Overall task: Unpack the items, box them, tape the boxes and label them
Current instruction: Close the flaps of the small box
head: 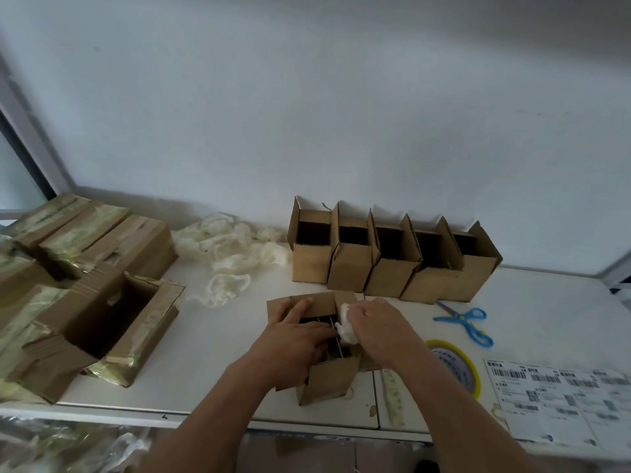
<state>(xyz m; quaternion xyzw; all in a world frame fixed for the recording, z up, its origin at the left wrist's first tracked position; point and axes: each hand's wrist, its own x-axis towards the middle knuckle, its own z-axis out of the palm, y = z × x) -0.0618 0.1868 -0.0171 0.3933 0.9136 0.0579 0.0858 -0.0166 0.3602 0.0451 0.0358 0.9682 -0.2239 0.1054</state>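
Note:
A small open cardboard box (329, 378) stands on the white table (205, 363) in front of me, with dark metal bars showing inside. My left hand (293, 339) lies over its left side, fingers reaching into the opening. My right hand (379, 327) holds a white foam wad (345, 327) at the box's right side. Several empty open boxes (392, 261) stand in a row behind. A yellow tape roll (459, 368), blue scissors (469, 320) and a sheet of barcode labels (563, 399) lie to the right.
Larger taped cartons (85, 240) are stacked at the left, one opened carton (109, 326) nearest me. Crumpled white foam wrappers (232, 254) lie between them and the box row. The wall rises right behind the row.

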